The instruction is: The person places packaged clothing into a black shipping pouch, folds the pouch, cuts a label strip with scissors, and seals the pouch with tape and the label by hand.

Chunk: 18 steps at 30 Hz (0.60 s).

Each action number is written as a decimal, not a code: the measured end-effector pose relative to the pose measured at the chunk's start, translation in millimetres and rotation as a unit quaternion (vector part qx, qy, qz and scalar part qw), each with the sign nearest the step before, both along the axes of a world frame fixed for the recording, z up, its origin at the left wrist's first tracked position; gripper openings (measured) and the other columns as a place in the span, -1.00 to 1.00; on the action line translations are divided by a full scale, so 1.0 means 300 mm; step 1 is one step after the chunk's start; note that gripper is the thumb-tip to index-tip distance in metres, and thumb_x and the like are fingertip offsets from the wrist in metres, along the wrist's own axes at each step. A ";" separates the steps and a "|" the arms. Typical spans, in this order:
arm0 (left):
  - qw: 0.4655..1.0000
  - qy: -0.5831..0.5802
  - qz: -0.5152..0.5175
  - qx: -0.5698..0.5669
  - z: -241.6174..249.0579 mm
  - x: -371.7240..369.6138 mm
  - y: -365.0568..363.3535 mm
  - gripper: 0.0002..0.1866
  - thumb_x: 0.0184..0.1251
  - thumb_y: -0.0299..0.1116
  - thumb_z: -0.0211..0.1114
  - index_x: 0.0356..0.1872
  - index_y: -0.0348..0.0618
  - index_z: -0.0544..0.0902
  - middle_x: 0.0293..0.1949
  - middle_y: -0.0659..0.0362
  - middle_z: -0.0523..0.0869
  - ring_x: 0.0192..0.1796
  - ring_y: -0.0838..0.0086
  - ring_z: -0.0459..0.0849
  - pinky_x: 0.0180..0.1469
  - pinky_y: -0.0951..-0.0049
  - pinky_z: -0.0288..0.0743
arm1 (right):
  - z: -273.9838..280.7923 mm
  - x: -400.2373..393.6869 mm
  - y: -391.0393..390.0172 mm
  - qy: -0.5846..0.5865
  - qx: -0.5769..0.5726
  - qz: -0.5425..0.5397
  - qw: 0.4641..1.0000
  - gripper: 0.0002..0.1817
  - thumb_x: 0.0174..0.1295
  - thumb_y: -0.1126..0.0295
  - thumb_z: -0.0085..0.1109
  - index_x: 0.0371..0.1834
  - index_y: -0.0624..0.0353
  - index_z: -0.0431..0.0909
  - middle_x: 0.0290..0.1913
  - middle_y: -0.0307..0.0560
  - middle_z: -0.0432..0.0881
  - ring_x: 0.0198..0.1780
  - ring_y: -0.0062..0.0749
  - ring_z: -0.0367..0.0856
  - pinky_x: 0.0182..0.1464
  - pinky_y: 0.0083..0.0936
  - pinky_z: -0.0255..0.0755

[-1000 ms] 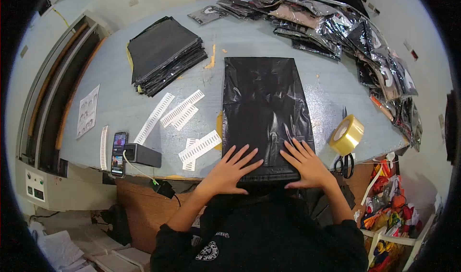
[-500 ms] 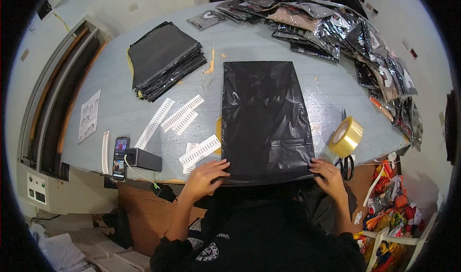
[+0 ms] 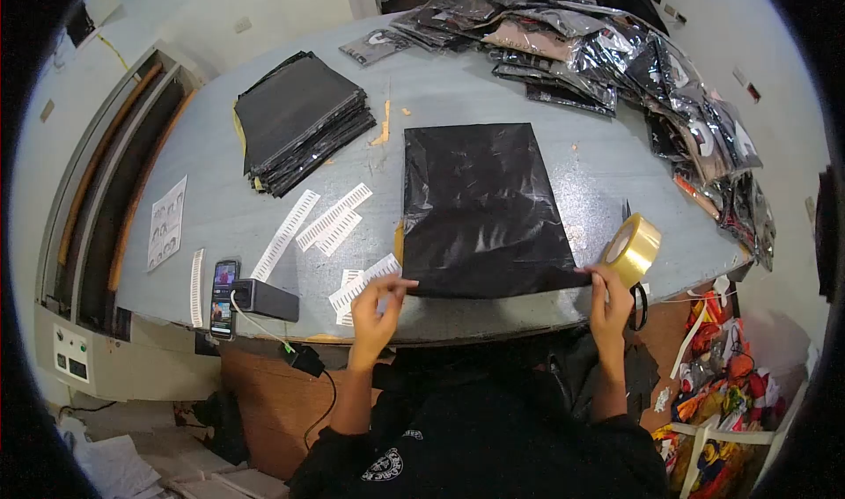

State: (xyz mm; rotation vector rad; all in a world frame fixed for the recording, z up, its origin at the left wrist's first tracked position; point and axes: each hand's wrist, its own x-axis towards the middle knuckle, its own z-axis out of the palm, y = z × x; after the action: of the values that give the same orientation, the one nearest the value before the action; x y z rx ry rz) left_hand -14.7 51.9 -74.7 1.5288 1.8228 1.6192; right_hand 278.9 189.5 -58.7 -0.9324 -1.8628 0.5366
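A black plastic bag (image 3: 484,204) lies on the grey table, its near edge raised a little. My left hand (image 3: 378,310) pinches the near left corner of the bag. At the near right corner, my right hand (image 3: 607,297) pinches the bag between thumb and fingers. White label strips (image 3: 352,292) lie beside my left hand. Just beyond my right hand stands a roll of yellowish clear tape (image 3: 633,247), with black-handled scissors (image 3: 640,305) partly hidden by it.
A stack of black bags (image 3: 299,116) sits at the back left. Packaged garments (image 3: 607,55) are heaped along the back right edge. A phone (image 3: 224,297) and a dark box (image 3: 268,300) with a cable are at the left front. A printed sheet (image 3: 167,222) lies far left.
Both hands have gone from resting flat on the bag's near corners to pinching them. The near edge has lifted and moved away from my body, and the bag looks shorter.
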 end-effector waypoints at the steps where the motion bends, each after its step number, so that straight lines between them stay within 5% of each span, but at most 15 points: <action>1: 0.994 -0.084 0.057 -0.043 0.002 0.007 0.023 -0.91 0.28 -0.48 0.15 -0.25 -0.27 0.54 -0.47 0.22 0.62 -0.37 0.61 0.55 -0.23 0.56 0.40 | 0.011 -0.033 0.022 -0.007 0.033 -0.041 0.999 -0.84 0.26 0.51 -0.04 -0.29 0.35 0.54 -0.37 0.05 0.63 -0.31 -0.26 0.60 -0.18 -0.51 0.40; 4: 0.985 -0.119 0.103 0.068 -0.023 -0.010 0.150 -0.83 0.38 -0.36 0.08 -0.22 -0.29 0.50 -0.53 0.27 0.50 -0.46 0.71 0.36 -0.38 0.65 0.26 | 0.010 -0.136 0.123 0.050 0.037 -0.085 0.994 -0.83 0.30 0.42 -0.03 -0.27 0.30 0.52 -0.45 0.08 0.59 -0.42 -0.28 0.58 -0.30 -0.49 0.40; 7: 0.978 -0.131 0.144 0.080 -0.018 -0.031 0.256 -0.79 0.39 -0.31 0.06 -0.21 -0.29 0.48 -0.53 0.24 0.52 -0.44 0.69 0.38 -0.39 0.63 0.27 | 0.016 -0.208 0.201 0.006 -0.043 -0.147 0.988 -0.82 0.30 0.34 0.01 -0.26 0.22 0.52 -0.53 0.10 0.54 -0.53 -0.23 0.56 -0.43 -0.44 0.36; 11: 0.977 0.024 0.213 -0.001 0.026 -0.034 0.320 -0.77 0.42 -0.24 -0.01 -0.19 -0.19 0.47 -0.62 0.06 0.54 -0.58 0.37 0.53 -0.49 0.43 0.33 | -0.016 -0.246 0.312 -0.024 0.026 -0.172 0.984 -0.79 0.29 0.23 0.01 -0.28 0.13 0.53 -0.56 0.13 0.53 -0.52 0.05 0.55 -0.50 -0.28 0.33; 12: 0.968 0.114 0.223 -0.031 0.019 -0.050 0.324 -0.76 0.41 -0.20 -0.02 -0.17 -0.15 0.46 -0.66 -0.02 0.53 -0.60 0.12 0.55 -0.54 0.31 0.32 | -0.017 -0.245 0.330 -0.037 0.026 -0.181 0.982 -0.78 0.29 0.20 0.01 -0.32 0.10 0.52 -0.58 0.12 0.52 -0.51 0.08 0.54 -0.50 -0.22 0.32; 15: 0.957 0.207 0.191 -0.070 -0.003 -0.068 0.335 -0.75 0.39 -0.18 0.01 -0.15 -0.15 0.44 -0.67 0.00 0.55 -0.58 0.05 0.55 -0.55 0.27 0.31 | -0.015 -0.237 0.366 -0.090 -0.018 -0.202 0.975 -0.76 0.28 0.15 0.01 -0.30 0.06 0.51 -0.61 0.12 0.53 -0.52 0.08 0.54 -0.50 -0.20 0.33; 18: 0.964 0.125 0.180 -0.150 -0.011 -0.081 0.345 -0.68 0.39 -0.13 0.02 -0.02 -0.13 0.41 -0.72 0.00 0.50 -0.62 0.13 0.53 -0.53 0.34 0.30 | -0.034 -0.249 0.383 -0.133 -0.055 -0.212 0.967 -0.75 0.28 0.09 -0.01 -0.22 0.00 0.48 -0.63 0.12 0.54 -0.52 0.10 0.55 -0.48 -0.15 0.35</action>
State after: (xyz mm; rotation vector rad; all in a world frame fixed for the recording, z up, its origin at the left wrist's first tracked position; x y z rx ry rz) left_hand -39.1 155.4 -77.9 1.3744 2.4720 1.2388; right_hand 204.1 304.5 -68.8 -1.4933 -1.8004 0.2617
